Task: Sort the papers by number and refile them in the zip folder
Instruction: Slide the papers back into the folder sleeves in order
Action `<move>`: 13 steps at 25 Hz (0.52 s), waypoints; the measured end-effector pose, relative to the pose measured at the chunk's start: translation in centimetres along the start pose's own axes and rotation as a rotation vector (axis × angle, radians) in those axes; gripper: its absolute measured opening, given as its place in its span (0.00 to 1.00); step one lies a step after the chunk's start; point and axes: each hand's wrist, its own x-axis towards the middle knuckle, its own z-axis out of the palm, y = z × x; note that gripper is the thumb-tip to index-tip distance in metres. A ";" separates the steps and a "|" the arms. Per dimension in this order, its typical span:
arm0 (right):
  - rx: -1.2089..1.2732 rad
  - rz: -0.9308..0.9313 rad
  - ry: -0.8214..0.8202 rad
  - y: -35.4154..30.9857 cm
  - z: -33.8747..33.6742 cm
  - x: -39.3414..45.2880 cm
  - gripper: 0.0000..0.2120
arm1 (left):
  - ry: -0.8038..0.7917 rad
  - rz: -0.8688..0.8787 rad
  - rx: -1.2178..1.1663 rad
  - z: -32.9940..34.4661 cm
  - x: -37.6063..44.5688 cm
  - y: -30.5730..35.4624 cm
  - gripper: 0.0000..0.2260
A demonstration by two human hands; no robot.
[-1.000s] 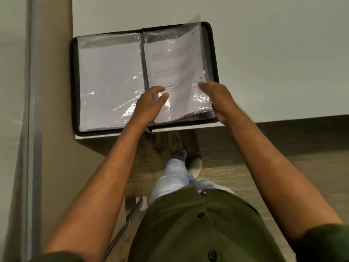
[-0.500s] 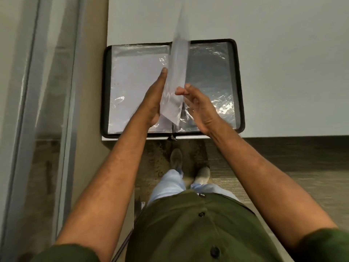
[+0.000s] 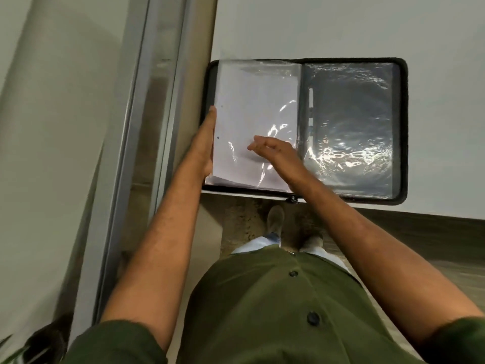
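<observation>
White table (image 3: 341, 27) edge carries open zip folder (image 3: 402, 127); both hands relaxed, left hand (image 3: 207, 143) along its edge.

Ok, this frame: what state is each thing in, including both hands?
zip folder: unzipped, lying open flat on the table.
left-hand sleeve: holds white paper, lies flat.
right-hand sleeve: looks empty.
left hand: fingers straight along the sleeve's outer edge.
right hand: relaxed over the left-hand sleeve; contact unclear.
</observation>
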 end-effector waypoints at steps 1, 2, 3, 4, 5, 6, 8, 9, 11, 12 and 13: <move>-0.084 0.004 0.010 0.2 0.5 0.4 0.12 | 0.082 -0.017 0.011 -0.7 0.7 -0.4 0.29; -0.174 -0.004 0.027 0.6 0.8 0.9 0.10 | 0.160 -0.007 0.062 -1.1 1.4 -0.8 0.28; -0.259 -0.026 0.051 1.0 1.1 1.3 0.09 | 0.233 0.031 0.161 -1.5 2.0 -1.3 0.27; -0.346 -0.068 0.079 1.5 1.3 1.4 0.11 | 0.288 0.087 0.271 -1.4 2.1 -1.6 0.26; -0.435 -0.119 0.102 1.9 1.4 1.6 0.13 | 0.332 0.146 0.378 -1.2 2.3 -1.9 0.27; -0.505 -0.165 0.116 2.4 1.5 1.6 0.17 | 0.373 0.200 0.514 -0.8 2.2 -2.2 0.29; -0.573 -0.223 0.125 3.5 1.2 1.9 0.22 | 0.453 0.307 0.897 0.3 1.7 -2.7 0.33; -0.597 -0.237 0.117 3.9 0.9 2.0 0.24 | 0.447 0.361 1.081 0.9 1.8 -3.2 0.32; -0.635 -0.272 0.089 4.3 -0.2 2.0 0.24 | 0.321 0.409 1.310 2.5 1.9 -3.8 0.28; -0.623 -0.285 0.069 4.2 -1.0 1.9 0.23 | 0.240 0.415 1.361 3.3 1.9 -4.2 0.27; -0.588 -0.280 0.061 3.9 -1.9 1.7 0.22 | 0.175 0.429 1.384 4.1 2.1 -4.6 0.27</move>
